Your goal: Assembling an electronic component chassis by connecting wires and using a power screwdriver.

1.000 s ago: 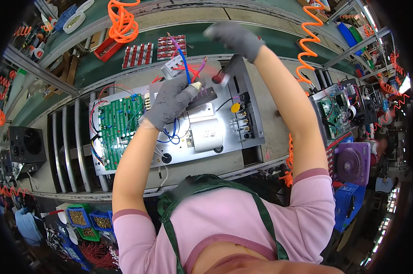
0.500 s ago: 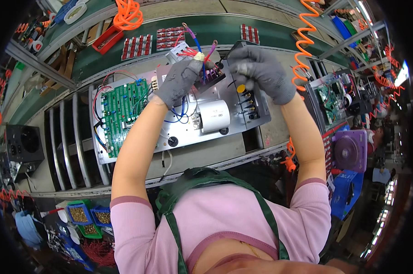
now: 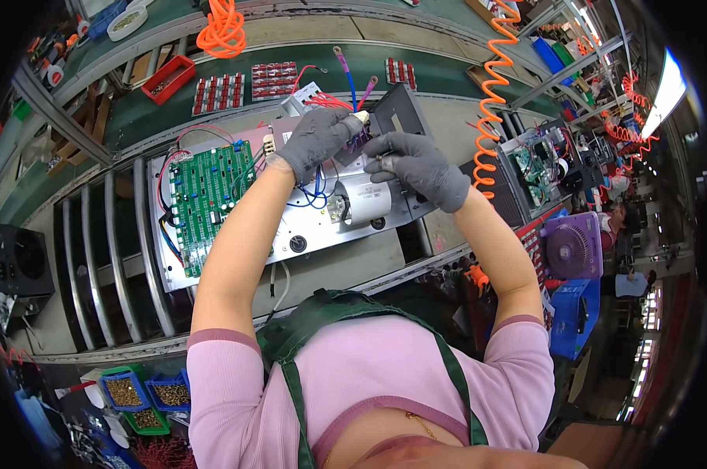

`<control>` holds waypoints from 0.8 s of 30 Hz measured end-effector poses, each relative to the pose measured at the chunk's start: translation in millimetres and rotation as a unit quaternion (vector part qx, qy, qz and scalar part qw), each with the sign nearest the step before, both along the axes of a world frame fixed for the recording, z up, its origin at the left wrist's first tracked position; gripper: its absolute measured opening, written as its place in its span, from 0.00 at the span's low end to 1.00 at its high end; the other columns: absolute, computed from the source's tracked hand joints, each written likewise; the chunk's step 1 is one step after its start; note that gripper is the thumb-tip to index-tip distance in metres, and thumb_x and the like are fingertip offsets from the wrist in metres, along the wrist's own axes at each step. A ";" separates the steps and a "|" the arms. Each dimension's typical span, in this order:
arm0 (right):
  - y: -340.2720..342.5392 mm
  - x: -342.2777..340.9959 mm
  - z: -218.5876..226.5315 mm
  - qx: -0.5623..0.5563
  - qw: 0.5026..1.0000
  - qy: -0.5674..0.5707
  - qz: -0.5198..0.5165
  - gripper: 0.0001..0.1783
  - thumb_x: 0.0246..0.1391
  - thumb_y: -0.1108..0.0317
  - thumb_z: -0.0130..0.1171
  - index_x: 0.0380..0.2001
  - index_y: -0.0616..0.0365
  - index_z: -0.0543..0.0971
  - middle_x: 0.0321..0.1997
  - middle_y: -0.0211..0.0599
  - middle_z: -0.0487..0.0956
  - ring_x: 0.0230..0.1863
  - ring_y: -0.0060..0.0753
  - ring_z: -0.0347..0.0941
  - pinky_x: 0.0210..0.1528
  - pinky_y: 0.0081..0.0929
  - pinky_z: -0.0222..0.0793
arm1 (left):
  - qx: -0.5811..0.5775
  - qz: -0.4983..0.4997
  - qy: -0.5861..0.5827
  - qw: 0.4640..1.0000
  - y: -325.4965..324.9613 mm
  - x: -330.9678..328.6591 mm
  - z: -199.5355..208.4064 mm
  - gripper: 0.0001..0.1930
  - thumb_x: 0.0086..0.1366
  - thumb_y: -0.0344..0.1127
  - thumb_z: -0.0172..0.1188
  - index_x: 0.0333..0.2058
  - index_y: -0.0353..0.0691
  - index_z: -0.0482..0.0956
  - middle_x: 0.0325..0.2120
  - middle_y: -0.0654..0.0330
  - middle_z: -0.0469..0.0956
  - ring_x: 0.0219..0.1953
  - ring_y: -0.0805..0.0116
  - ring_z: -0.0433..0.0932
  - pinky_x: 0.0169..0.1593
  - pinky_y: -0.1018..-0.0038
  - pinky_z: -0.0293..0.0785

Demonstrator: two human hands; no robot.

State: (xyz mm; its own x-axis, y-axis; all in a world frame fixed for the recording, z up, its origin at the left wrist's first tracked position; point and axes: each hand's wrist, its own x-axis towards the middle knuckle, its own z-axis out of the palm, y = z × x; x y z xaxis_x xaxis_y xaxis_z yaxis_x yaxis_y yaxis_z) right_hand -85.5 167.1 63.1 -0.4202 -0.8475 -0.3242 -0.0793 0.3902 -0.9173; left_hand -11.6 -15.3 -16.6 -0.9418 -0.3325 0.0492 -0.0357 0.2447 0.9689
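Before me lies a metal chassis with a green circuit board [image 3: 209, 187] on its left part and a white cylindrical capacitor [image 3: 367, 200] near its middle. My left hand [image 3: 318, 142], in a grey glove, is closed around wires behind the capacitor. A blue wire [image 3: 352, 84] and a purple-sleeved wire [image 3: 367, 94], both with ring terminals, rise beyond its fingertips. My right hand [image 3: 420, 166], also gloved, has its fingers curled in a pinch just above the capacitor. What it holds, if anything, is hidden. A dark side panel [image 3: 404, 109] stands behind it.
Orange coiled hoses [image 3: 490, 102] hang over the bench. Metal rollers [image 3: 119, 250] lie left of the chassis. Red-and-white parts [image 3: 274, 80] and a red tray [image 3: 168, 80] sit farther back. Another unit [image 3: 535, 168] and a purple fan [image 3: 572, 246] are at right, screw bins [image 3: 127, 391] at lower left.
My right hand has moved left and down from the side panel toward the capacitor and my left hand. The left hand keeps its hold on the wires. The whole view has shifted slightly.
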 end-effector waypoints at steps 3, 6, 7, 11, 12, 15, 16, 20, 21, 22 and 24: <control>6.9 -3.0 -18.6 -0.063 0.939 0.306 0.144 0.14 0.49 0.81 0.51 0.39 0.58 0.78 0.40 0.36 0.79 0.44 0.31 0.75 0.48 0.28 0.72 | 0.010 0.013 -0.006 1.000 3.0 3.3 5.7 0.24 0.64 0.53 0.53 0.39 0.33 0.80 0.27 0.58 0.79 0.30 0.71 0.74 0.38 0.73 0.70; 15.8 0.8 -36.7 -0.070 0.848 0.483 0.205 0.13 0.45 0.76 0.55 0.35 0.49 0.81 0.39 0.30 0.80 0.42 0.36 0.74 0.45 0.34 0.69 | -0.028 0.020 0.024 0.999 0.9 2.3 2.9 0.24 0.62 0.53 0.55 0.35 0.33 0.80 0.23 0.56 0.77 0.27 0.70 0.74 0.35 0.71 0.70; 15.5 0.0 -41.0 -0.062 0.830 0.508 0.222 0.13 0.45 0.74 0.56 0.35 0.49 0.81 0.39 0.29 0.80 0.41 0.36 0.74 0.44 0.34 0.69 | -0.030 0.022 0.021 0.999 1.2 2.8 3.3 0.24 0.62 0.53 0.55 0.35 0.32 0.80 0.22 0.56 0.77 0.27 0.70 0.74 0.35 0.71 0.70; 17.8 17.5 -32.1 0.031 0.723 0.631 0.279 0.11 0.47 0.71 0.56 0.34 0.47 0.82 0.35 0.31 0.80 0.38 0.35 0.75 0.39 0.32 0.71 | -0.036 0.012 -0.001 0.999 -1.2 2.0 1.6 0.24 0.64 0.54 0.53 0.38 0.34 0.81 0.26 0.57 0.79 0.29 0.70 0.75 0.38 0.72 0.70; 15.7 21.7 -28.1 0.057 0.682 0.669 0.292 0.11 0.47 0.71 0.55 0.34 0.47 0.82 0.34 0.32 0.79 0.36 0.35 0.75 0.37 0.31 0.72 | -0.037 0.005 -0.008 0.999 -2.9 1.1 -0.1 0.24 0.64 0.54 0.53 0.39 0.35 0.81 0.28 0.57 0.80 0.31 0.71 0.76 0.40 0.72 0.70; 4.9 32.0 -17.1 0.142 0.683 0.655 0.290 0.08 0.47 0.69 0.57 0.33 0.48 0.81 0.32 0.34 0.79 0.31 0.35 0.76 0.33 0.31 0.72 | -0.024 0.006 -0.021 0.999 -2.9 1.6 0.4 0.25 0.64 0.54 0.53 0.39 0.34 0.81 0.28 0.57 0.80 0.31 0.72 0.76 0.39 0.72 0.71; 3.5 27.2 -18.1 0.050 0.742 0.624 0.240 0.07 0.47 0.68 0.58 0.32 0.48 0.81 0.31 0.34 0.78 0.30 0.36 0.76 0.32 0.31 0.72 | 0.003 0.001 -0.025 1.000 -1.9 3.1 7.2 0.25 0.64 0.54 0.53 0.38 0.34 0.81 0.28 0.58 0.80 0.31 0.72 0.76 0.39 0.72 0.71; -21.4 -2.4 -27.7 -0.110 0.829 0.535 0.122 0.06 0.47 0.63 0.63 0.29 0.49 0.79 0.28 0.33 0.78 0.30 0.37 0.77 0.31 0.33 0.71 | 0.052 -0.013 -0.048 0.997 -4.1 -0.2 12.0 0.23 0.64 0.52 0.53 0.36 0.33 0.81 0.28 0.59 0.80 0.30 0.74 0.75 0.38 0.73 0.72; -26.9 -7.4 -35.6 -0.107 0.806 0.567 0.131 0.06 0.47 0.62 0.63 0.29 0.49 0.79 0.28 0.32 0.78 0.30 0.37 0.77 0.31 0.34 0.71 | 0.051 -0.022 -0.053 0.997 -5.1 -3.2 8.8 0.23 0.64 0.51 0.53 0.36 0.33 0.81 0.28 0.59 0.80 0.30 0.74 0.75 0.37 0.73 0.72; -32.2 -10.2 -39.8 -0.108 0.781 0.598 0.143 0.06 0.47 0.62 0.63 0.29 0.49 0.79 0.27 0.31 0.78 0.30 0.37 0.76 0.30 0.34 0.71 | 0.049 -0.017 -0.051 0.997 -5.3 -2.8 8.3 0.23 0.64 0.51 0.53 0.35 0.32 0.81 0.28 0.59 0.80 0.29 0.74 0.75 0.37 0.73 0.72; -36.7 -9.5 -38.0 -0.069 0.721 0.669 0.166 0.07 0.48 0.59 0.61 0.27 0.47 0.79 0.28 0.28 0.77 0.29 0.35 0.76 0.27 0.33 0.71 | 0.045 -0.008 -0.047 0.998 -4.9 -2.9 8.3 0.22 0.64 0.49 0.52 0.34 0.32 0.81 0.26 0.59 0.79 0.28 0.75 0.75 0.36 0.73 0.72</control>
State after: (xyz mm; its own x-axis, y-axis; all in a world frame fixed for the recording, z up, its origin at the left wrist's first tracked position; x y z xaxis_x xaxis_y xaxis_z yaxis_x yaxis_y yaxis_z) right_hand -95.0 130.4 25.1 -0.0446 -0.9590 0.2800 -0.9976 0.0573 0.0376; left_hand -14.5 -20.2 -8.3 -0.9460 -0.3166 -0.0696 -0.1252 0.1586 0.9794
